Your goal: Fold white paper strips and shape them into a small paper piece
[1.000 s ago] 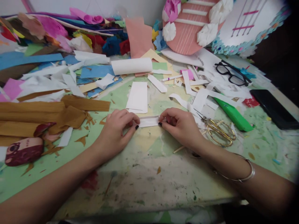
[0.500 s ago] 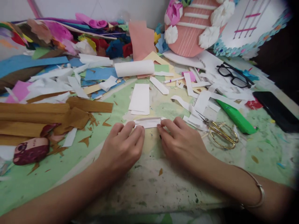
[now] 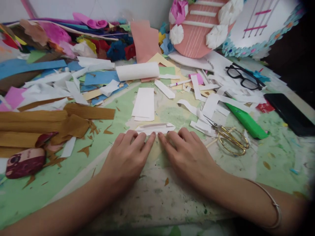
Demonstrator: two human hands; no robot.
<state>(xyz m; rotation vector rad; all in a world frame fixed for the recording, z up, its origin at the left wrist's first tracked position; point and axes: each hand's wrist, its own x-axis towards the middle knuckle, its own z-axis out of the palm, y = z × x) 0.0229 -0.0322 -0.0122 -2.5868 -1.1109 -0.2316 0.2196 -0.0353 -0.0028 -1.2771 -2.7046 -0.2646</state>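
Observation:
A folded white paper strip (image 3: 155, 128) lies crosswise in front of me, its near edge creased. My left hand (image 3: 126, 155) is palm down at its left half, fingers apart and fingertips pressed along the near edge. On the right half, my right hand (image 3: 188, 154) rests the same way, its index fingertip close to the left one. Neither hand is pinching the strip; both thumbs are hidden beneath. Just beyond the strip are stacked white paper rectangles (image 3: 144, 104). Gold-handled scissors (image 3: 231, 139) lie right of my right hand among white paper scraps (image 3: 203, 126).
Brown crepe paper (image 3: 31, 121) and a dark red patterned case (image 3: 26, 163) lie at left. A white paper roll (image 3: 137, 71) sits farther back. On the right are a green wrapped object (image 3: 246, 121), a black phone (image 3: 289, 114) and eyeglasses (image 3: 244, 77). Decorated guitar shapes (image 3: 197, 36) stand behind.
My hands have gone from pinching the strip's two ends to lying palm down against its near edge. The index fingers have slid inward toward each other along it.

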